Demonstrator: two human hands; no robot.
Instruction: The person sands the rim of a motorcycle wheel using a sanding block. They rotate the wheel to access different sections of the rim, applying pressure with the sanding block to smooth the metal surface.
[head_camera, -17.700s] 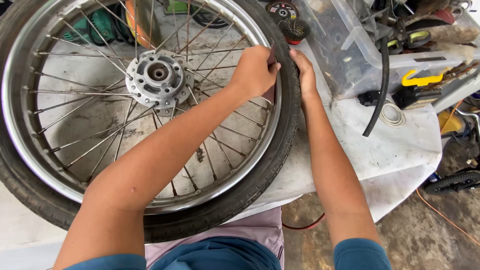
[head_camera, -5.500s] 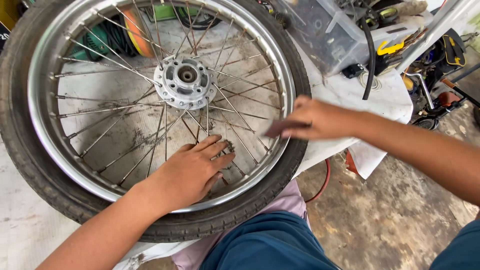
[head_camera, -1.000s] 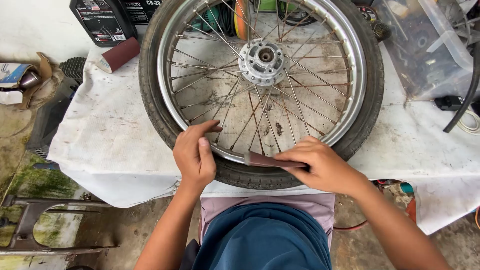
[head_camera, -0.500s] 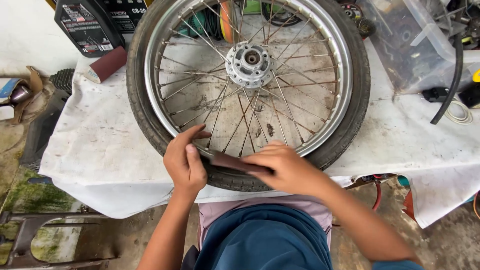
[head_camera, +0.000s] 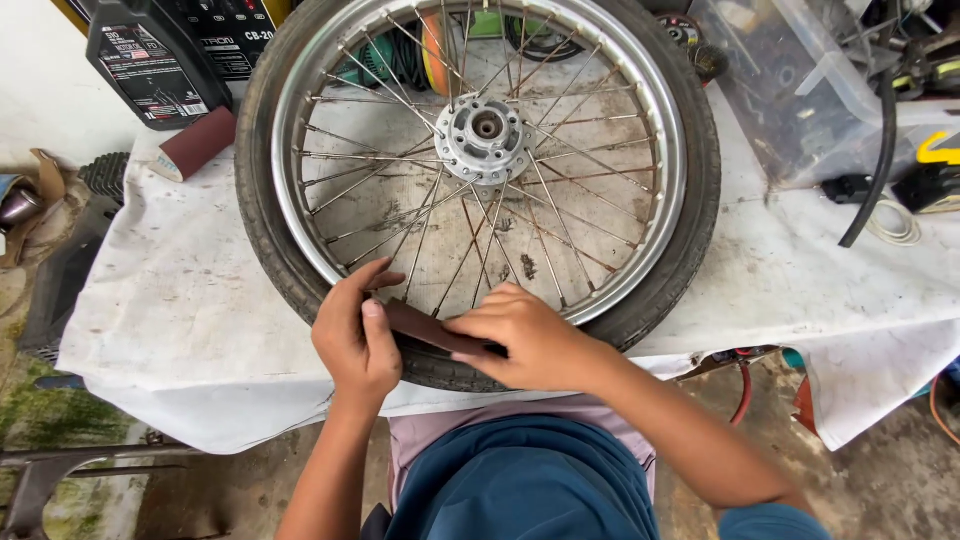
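A spoked motorcycle wheel with a black tyre lies flat on a table draped in white cloth; its metal hub is at the centre. Both hands press a strip of dark brown sandpaper against the near part of the silver rim. My left hand pinches the strip's left end with thumb and fingers. My right hand lies flat over its right end and hides that part.
A roll of brown sandpaper and a black oil bottle stand at the table's back left. A clear plastic box, a black hose and tools crowd the back right. Scrap metal lies on the ground at left.
The view has shifted so the wheel sits slightly further right and higher. Both hands stay on the sandpaper at the near rim, the right hand sliding a little along it.
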